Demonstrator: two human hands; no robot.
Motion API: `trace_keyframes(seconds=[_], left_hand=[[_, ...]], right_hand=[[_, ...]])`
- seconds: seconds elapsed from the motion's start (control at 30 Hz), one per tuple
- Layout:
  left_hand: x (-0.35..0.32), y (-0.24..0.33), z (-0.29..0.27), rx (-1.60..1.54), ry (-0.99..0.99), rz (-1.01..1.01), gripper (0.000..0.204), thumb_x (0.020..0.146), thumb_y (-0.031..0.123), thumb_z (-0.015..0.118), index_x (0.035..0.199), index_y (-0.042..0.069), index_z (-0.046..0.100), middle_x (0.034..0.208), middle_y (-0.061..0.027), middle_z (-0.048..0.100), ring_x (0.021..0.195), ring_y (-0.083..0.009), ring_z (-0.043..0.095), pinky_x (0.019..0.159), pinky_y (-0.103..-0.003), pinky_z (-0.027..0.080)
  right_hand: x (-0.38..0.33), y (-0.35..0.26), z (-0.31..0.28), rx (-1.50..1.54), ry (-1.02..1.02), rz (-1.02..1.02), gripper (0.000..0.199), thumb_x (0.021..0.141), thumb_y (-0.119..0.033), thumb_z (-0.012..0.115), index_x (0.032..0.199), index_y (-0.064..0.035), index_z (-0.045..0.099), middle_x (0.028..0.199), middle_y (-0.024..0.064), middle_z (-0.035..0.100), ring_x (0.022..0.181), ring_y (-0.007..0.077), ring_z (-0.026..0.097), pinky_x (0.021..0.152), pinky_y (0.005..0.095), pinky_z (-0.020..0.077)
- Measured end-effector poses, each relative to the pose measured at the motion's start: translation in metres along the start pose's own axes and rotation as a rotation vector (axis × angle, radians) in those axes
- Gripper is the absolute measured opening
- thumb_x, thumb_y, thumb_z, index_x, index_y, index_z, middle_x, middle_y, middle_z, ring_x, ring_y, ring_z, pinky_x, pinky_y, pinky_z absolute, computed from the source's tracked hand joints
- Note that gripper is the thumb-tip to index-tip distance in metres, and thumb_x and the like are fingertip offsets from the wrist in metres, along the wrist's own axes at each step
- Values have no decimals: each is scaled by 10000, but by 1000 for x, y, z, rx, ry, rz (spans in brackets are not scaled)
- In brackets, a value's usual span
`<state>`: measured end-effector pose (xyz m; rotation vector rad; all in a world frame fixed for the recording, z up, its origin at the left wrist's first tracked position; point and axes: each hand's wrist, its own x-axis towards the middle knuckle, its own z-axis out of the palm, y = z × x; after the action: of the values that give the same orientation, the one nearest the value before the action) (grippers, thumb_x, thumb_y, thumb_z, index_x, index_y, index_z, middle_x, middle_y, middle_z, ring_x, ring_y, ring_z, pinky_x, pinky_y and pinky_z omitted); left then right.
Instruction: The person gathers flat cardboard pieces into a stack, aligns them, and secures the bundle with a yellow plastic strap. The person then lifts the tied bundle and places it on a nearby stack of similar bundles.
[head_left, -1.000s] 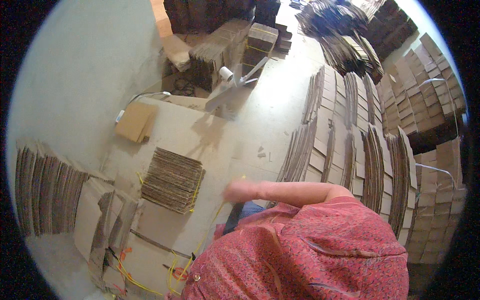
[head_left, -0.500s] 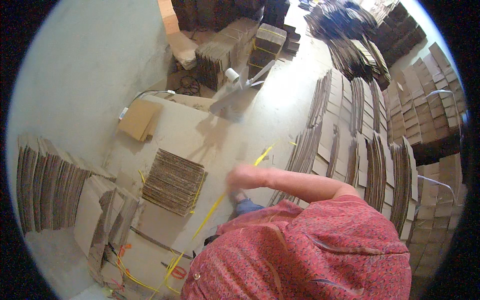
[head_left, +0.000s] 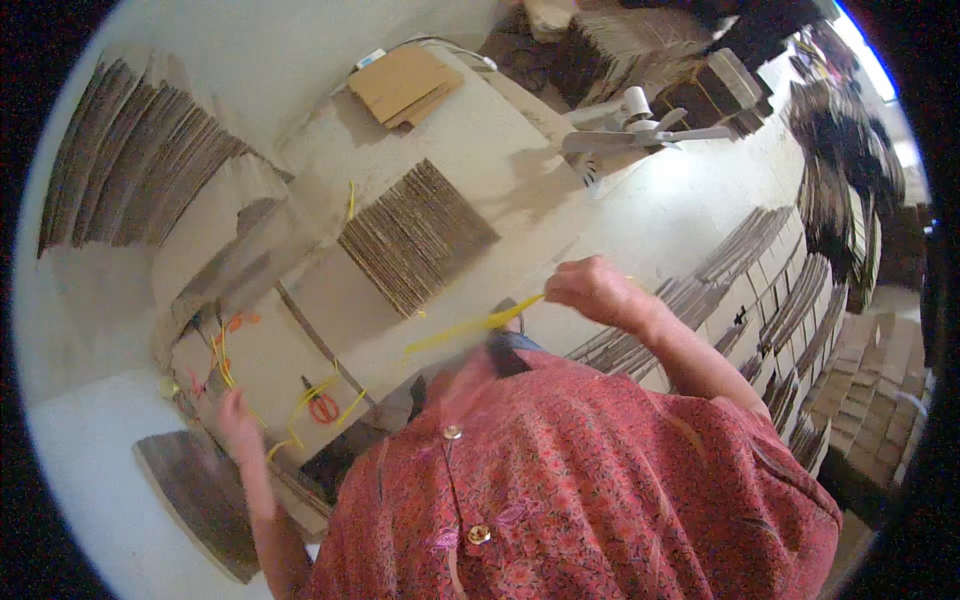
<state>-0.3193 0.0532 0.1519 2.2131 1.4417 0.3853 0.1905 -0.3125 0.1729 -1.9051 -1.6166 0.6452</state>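
My right hand (head_left: 598, 290) is closed on one end of a yellow strap (head_left: 465, 328), which stretches leftward in front of my body. Beyond the strap sits a block of stacked cardboard pieces (head_left: 418, 238), its corrugated edges facing up, with a bit of yellow strap showing at its far left side. At lower left, my left hand (head_left: 240, 425) is raised and smeared by motion, so its fingers do not show clearly. Close to it lie loose lengths of yellow strap (head_left: 222, 365) and scissors with red handles (head_left: 323, 407).
A fan (head_left: 645, 135) stands on the floor ahead. Flat brown cardboard sheets (head_left: 405, 85) lie by the wall. Cardboard stacks (head_left: 130, 160) lean at the left, and long rows of cardboard (head_left: 770, 300) run along the right.
My view has turned, so the cardboard block appears farther up. My right hand has moved rightward with the strap. My left hand has come into view at lower left.
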Motion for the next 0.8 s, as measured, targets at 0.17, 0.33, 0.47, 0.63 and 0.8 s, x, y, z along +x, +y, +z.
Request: trace_keyframes(seconds=[0.17, 0.33, 0.47, 0.63, 0.8], left_hand=[[-34, 274, 130, -511, -639, 295, 351, 811, 8, 496, 1161, 27, 516, 1150, -79, 556, 1111, -202, 483, 970, -297, 338], [-30, 285, 159, -437, -849, 97, 200, 832, 98, 520, 997, 11, 591, 842, -24, 620, 753, -147, 561, 689, -280, 450], [-8, 261, 102, -388, -816, 15, 167, 831, 164, 548, 831, 4, 595, 658, -39, 534, 601, -101, 486, 538, -261, 398], [-4, 146, 25, -1649, -153, -475, 71, 831, 114, 504, 781, 81, 540, 616, 41, 422, 538, -59, 406, 468, -206, 339], [71, 95, 1, -1590, 324, -173, 71, 834, 106, 499, 770, 110, 468, 614, 64, 347, 539, -55, 370, 464, -224, 341]], right_hand=[[61, -33, 37, -99, -139, -232, 67, 746, -162, 547, 715, -103, 535, 675, 86, 518, 626, 281, 544, 523, 387, 443], [88, -30, 34, -15, -125, -305, 71, 762, -157, 550, 727, -95, 541, 663, 100, 505, 617, 298, 533, 523, 399, 430], [87, 1, 15, 131, -36, -179, 54, 771, -107, 583, 754, -59, 567, 681, 123, 529, 640, 324, 537, 548, 393, 426], [123, 5, 1, 170, 113, -38, 62, 776, -72, 593, 756, -15, 577, 696, 142, 548, 627, 294, 543, 564, 345, 433], [163, 48, 24, 321, 258, 402, 312, 792, -205, 635, 1029, -11, 579, 902, 149, 617, 822, 190, 574, 700, 312, 454]])
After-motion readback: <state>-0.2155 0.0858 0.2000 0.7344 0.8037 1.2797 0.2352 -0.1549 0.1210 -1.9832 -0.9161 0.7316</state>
